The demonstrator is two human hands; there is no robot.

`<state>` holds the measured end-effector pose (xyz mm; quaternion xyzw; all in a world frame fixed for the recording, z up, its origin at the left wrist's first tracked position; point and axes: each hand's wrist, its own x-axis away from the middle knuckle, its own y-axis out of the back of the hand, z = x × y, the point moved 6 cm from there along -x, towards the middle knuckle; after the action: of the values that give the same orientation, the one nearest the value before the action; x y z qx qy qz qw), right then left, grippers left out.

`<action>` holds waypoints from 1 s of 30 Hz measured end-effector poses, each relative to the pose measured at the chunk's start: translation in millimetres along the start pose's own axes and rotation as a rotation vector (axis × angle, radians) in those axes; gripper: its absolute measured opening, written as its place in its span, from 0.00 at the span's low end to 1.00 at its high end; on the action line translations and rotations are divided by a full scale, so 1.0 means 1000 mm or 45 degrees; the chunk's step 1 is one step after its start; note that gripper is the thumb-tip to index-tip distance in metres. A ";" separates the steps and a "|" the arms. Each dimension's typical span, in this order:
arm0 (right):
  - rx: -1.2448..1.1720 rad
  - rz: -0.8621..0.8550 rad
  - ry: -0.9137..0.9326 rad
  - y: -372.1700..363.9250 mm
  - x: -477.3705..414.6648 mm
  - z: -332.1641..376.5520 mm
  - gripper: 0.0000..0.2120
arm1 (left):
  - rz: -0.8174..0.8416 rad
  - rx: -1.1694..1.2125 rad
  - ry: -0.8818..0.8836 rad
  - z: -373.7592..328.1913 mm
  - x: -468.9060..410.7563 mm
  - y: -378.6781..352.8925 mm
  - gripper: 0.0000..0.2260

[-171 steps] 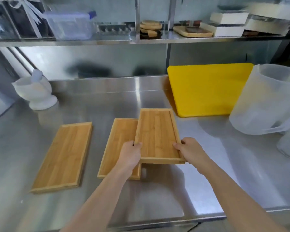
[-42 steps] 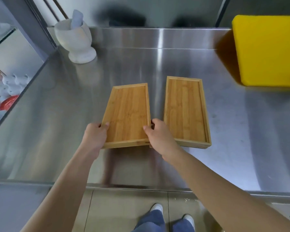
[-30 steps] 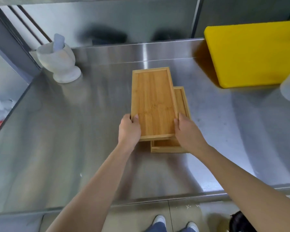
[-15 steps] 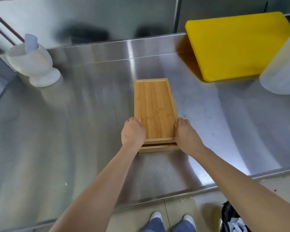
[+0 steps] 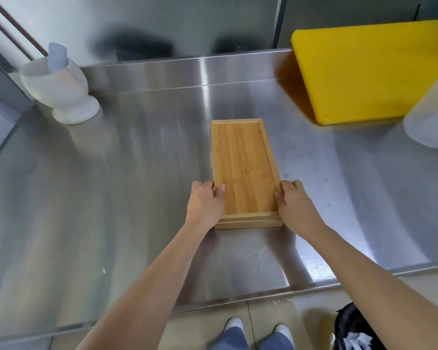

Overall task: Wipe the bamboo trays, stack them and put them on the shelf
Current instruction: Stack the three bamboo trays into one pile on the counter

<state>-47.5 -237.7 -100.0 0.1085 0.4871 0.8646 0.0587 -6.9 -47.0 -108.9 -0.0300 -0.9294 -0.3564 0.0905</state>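
Observation:
A stack of bamboo trays (image 5: 243, 162) lies on the steel counter (image 5: 111, 198), long side pointing away from me. The top tray sits squarely on the ones beneath; layered edges show at the near end. My left hand (image 5: 204, 203) grips the stack's near left edge, thumb on the top tray. My right hand (image 5: 295, 204) grips the near right edge the same way. The shelf is out of view.
A white stone mortar with a pestle (image 5: 60, 89) stands at the back left. A yellow cutting board (image 5: 364, 69) leans at the back right, beside a translucent plastic jug (image 5: 433, 117). The counter's front edge (image 5: 238, 303) runs near my feet. A dark bag (image 5: 352, 329) lies on the floor.
I carried the last tray to the right and set it on the others. Since half a second ago, the top tray has settled flush onto the stack, both hands at its sides.

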 end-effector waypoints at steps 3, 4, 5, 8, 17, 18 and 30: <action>-0.175 -0.015 0.018 0.005 0.003 -0.005 0.19 | 0.135 0.191 -0.096 0.014 0.001 -0.003 0.28; -0.269 0.000 0.049 0.006 0.006 -0.006 0.22 | 0.200 0.224 -0.135 0.018 0.004 -0.003 0.34; -0.379 0.045 0.081 0.007 0.009 -0.008 0.25 | 0.275 0.247 -0.170 0.021 0.008 -0.002 0.38; -0.449 0.294 0.184 -0.003 0.020 -0.015 0.36 | 0.476 0.245 -0.276 0.029 0.023 -0.005 0.47; -0.144 0.337 0.302 -0.020 0.025 -0.024 0.34 | 0.412 0.258 -0.330 0.043 0.028 -0.018 0.42; -0.133 0.340 0.297 -0.020 0.025 -0.024 0.33 | 0.410 0.275 -0.329 0.044 0.027 -0.018 0.41; -0.008 0.326 0.266 -0.017 0.029 -0.012 0.32 | 0.407 0.345 -0.332 0.050 0.022 -0.015 0.42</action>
<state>-78.4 -232.8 -116.3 0.0789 0.4701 0.8731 -0.1026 -38.0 -25.1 -151.3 -0.2102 -0.9560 -0.2026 0.0281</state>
